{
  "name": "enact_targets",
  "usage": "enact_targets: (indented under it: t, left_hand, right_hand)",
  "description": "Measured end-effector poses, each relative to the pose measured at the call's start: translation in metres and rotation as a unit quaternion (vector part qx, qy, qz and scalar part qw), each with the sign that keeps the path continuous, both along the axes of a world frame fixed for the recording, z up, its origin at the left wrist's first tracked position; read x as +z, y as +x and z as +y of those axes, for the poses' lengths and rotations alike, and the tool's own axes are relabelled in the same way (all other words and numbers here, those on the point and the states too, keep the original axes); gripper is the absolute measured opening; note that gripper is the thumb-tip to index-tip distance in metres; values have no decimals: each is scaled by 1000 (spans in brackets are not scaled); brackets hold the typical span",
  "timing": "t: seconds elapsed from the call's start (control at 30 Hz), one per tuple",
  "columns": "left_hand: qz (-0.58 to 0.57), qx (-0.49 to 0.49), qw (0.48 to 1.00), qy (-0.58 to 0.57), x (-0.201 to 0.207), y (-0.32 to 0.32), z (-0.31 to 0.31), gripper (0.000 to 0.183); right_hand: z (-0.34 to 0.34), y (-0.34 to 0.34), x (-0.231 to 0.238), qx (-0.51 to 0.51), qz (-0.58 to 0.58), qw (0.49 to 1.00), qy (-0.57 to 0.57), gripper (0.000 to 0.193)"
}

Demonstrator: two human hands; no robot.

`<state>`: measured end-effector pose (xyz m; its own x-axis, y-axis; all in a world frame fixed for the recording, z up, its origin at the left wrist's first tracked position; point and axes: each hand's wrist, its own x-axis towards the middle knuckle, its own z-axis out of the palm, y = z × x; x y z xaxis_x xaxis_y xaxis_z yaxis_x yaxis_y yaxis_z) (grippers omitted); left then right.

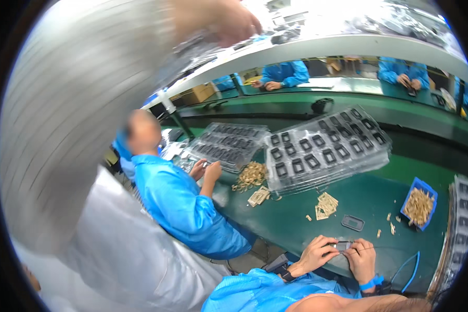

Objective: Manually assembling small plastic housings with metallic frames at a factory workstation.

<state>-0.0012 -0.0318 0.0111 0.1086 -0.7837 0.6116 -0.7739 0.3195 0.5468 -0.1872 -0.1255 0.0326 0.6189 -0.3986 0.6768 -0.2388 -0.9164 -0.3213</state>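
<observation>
My left hand (316, 255) and my right hand (362, 259) meet over the front of the green bench mat. Between them, fingertips of both hands pinch a small rectangular part with a grey face (342, 246); its exact kind is not clear. A dark band circles my left wrist, and a blue strap (371, 283) is on my right. Just beyond my hands lies a dark rectangular frame (353, 223), flat on the mat. Farther off sit a stack of pale tan strips (326, 206) and a few loose tan bits (389, 216).
A blue bin (424, 184) of tan pieces stands right, by a clear tray (464, 223). Trays of black frames (327, 148) lie ahead. A co-worker in blue (177, 192) sits left. Another person's striped sleeve (83, 119) reaches toward the shelf (359, 46). A blue cord (412, 270) lies right.
</observation>
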Motion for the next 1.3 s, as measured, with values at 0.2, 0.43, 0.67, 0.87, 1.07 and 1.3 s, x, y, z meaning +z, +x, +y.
enact_targets:
  t: [0.2, 0.43, 0.67, 0.87, 1.07, 1.3]
  left_hand:
    - [13, -10, 1000, 8, -9, 1, 0, 17]
    - [39, 1, 999, 29, -6, -2, 0, 16]
    - [-22, 7, 1000, 6, -9, -3, -2, 16]
    - [-38, 12, 999, 7, -11, -4, -2, 15]
    - [-49, 17, 999, 10, -6, -7, 0, 16]
    - [-47, 19, 999, 18, -6, -7, -2, 16]
  right_hand:
    - [-2, 0, -10, -2, -2, 1000, 19, 18]
    - [-6, 1, -8, 9, 8, 1000, 18, 17]
    - [-6, 0, -9, 3, 10, 999, 37, 16]
    - [-9, -2, -20, 6, 3, 999, 44, 18]
    - [-11, 0, -29, 21, -24, 998, 47, 20]
    - [-14, -3, -33, 38, -18, 998, 43, 21]
